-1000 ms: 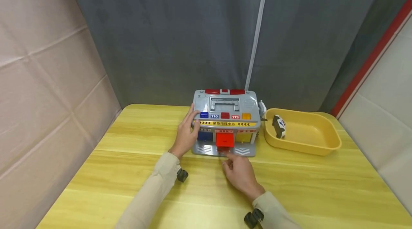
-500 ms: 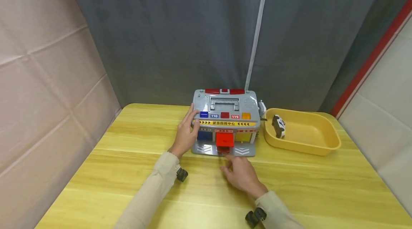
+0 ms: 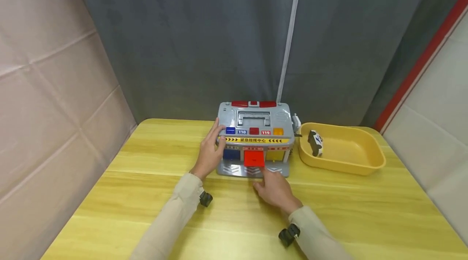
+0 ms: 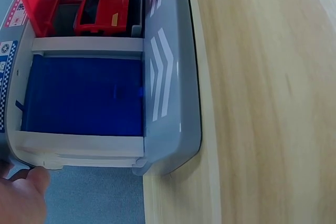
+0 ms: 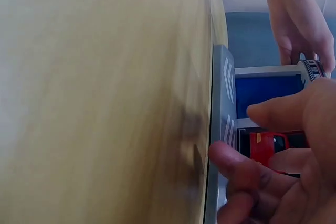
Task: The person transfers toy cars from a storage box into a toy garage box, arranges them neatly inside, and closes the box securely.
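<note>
A grey toy rescue station (image 3: 281, 115) stands on the table, its red middle door (image 3: 254, 158) swung up and its blue door (image 4: 84, 95) down. Inside the middle bay sits a red toy car (image 4: 113, 14), hidden under the raised door in the head view. My left hand (image 3: 208, 152) grips the station's left end, thumb toward the front and fingers along the side. Low at the bay's mouth is my right hand (image 3: 276, 187), its index finger reaching in under the door. In the left wrist view a blurred fingertip overlaps the car; the other fingers are loosely bent.
Right of the station is a yellow tray (image 3: 341, 168) with a black and white toy police car (image 3: 315, 143) at its left end. A yellow door (image 3: 275, 155) covers the right bay. Behind the wooden table (image 3: 146, 211) hangs a grey curtain (image 3: 183, 48).
The red car, half a second ago poking out below the raised door, has gone back into the bay. My right index finger has moved forward with it. The left hand keeps its place.
</note>
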